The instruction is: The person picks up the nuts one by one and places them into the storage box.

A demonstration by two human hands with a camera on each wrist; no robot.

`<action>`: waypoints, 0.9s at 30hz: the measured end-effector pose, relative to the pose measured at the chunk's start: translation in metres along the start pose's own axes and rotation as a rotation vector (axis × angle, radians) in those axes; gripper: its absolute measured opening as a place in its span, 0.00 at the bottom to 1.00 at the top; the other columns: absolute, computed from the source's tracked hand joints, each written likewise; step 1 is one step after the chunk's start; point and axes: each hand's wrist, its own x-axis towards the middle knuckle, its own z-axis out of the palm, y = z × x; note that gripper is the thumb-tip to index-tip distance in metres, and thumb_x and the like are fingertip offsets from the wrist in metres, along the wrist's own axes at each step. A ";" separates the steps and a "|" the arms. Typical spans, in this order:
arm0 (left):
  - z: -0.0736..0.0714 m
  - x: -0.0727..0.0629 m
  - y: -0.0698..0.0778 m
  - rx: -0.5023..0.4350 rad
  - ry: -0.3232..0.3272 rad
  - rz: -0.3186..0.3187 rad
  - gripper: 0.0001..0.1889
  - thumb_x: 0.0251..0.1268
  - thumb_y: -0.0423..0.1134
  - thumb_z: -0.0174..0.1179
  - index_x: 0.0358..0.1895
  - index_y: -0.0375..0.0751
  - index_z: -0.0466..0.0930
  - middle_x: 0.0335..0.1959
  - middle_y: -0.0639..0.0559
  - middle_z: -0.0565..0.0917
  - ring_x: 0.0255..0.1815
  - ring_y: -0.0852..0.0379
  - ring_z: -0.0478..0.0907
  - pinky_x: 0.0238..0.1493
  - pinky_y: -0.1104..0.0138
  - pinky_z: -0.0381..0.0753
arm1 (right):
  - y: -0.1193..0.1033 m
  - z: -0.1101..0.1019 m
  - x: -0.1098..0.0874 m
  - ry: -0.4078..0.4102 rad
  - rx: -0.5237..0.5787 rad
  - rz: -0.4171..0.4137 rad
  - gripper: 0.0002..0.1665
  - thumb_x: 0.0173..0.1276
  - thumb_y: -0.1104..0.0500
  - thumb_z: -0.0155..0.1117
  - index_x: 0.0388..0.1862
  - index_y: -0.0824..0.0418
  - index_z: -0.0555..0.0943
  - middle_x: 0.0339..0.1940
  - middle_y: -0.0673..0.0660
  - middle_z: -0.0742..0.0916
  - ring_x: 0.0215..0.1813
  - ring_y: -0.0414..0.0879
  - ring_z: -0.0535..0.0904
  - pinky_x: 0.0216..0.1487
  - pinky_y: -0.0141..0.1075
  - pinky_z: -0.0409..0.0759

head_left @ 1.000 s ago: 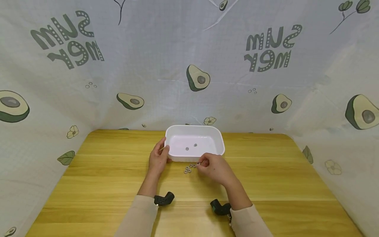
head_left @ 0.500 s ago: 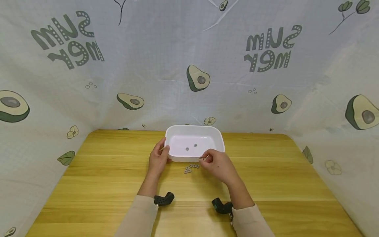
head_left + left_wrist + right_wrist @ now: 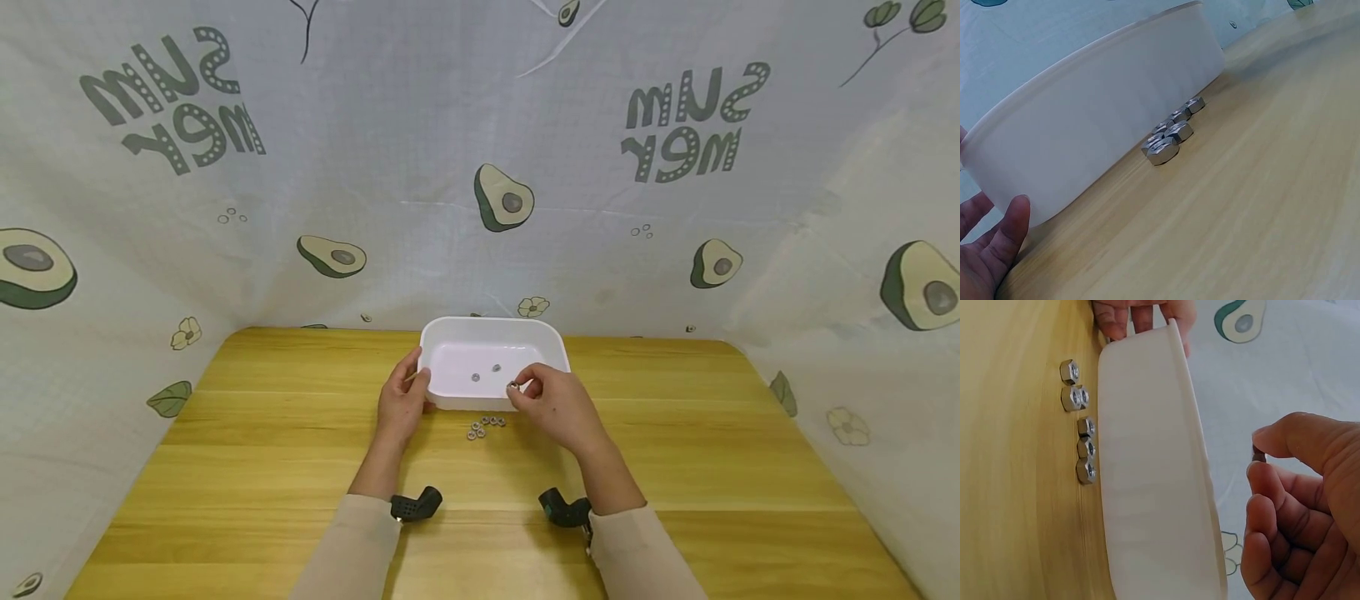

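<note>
Lower centre of frame: right hand (image 3: 557,408) pinches hex nut (image 3: 513,386) in fingertips above white tray (image 3: 491,333); left hand (image 3: 401,404) clamps fingers on tray's left end. Six nuts (image 3: 481,433) lie nearer bottom edge.

Six metal nuts (image 3: 1163,152) lie on one wooden table (image 3: 675,442), two nuts (image 3: 476,377) sit in one white bin (image 3: 1085,119), one nut (image 3: 1259,454) is in one right hand (image 3: 558,408), nine total, plus one left hand (image 3: 401,404), two black wrist devices (image 3: 416,506), two sleeves (image 3: 348,546), one printed cloth (image 3: 420,167).
</note>
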 end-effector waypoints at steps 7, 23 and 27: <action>-0.002 0.000 0.000 -0.008 0.001 -0.011 0.25 0.77 0.45 0.55 0.75 0.57 0.70 0.72 0.46 0.75 0.56 0.48 0.78 0.35 0.71 0.83 | -0.002 -0.001 0.013 -0.008 -0.033 -0.022 0.12 0.68 0.50 0.70 0.43 0.56 0.83 0.28 0.52 0.83 0.29 0.45 0.74 0.28 0.34 0.72; 0.000 0.001 -0.002 0.001 -0.004 -0.010 0.25 0.76 0.46 0.56 0.74 0.59 0.71 0.72 0.48 0.75 0.55 0.49 0.78 0.34 0.70 0.83 | 0.013 0.014 0.055 -0.066 -0.135 -0.012 0.14 0.69 0.48 0.68 0.44 0.56 0.84 0.31 0.53 0.86 0.32 0.47 0.77 0.32 0.34 0.72; 0.000 0.000 0.001 -0.001 -0.003 -0.001 0.25 0.76 0.45 0.56 0.74 0.57 0.71 0.71 0.47 0.75 0.54 0.49 0.79 0.34 0.70 0.83 | 0.014 0.018 0.066 -0.071 -0.170 -0.028 0.14 0.70 0.48 0.67 0.44 0.57 0.84 0.32 0.54 0.87 0.31 0.46 0.77 0.30 0.34 0.72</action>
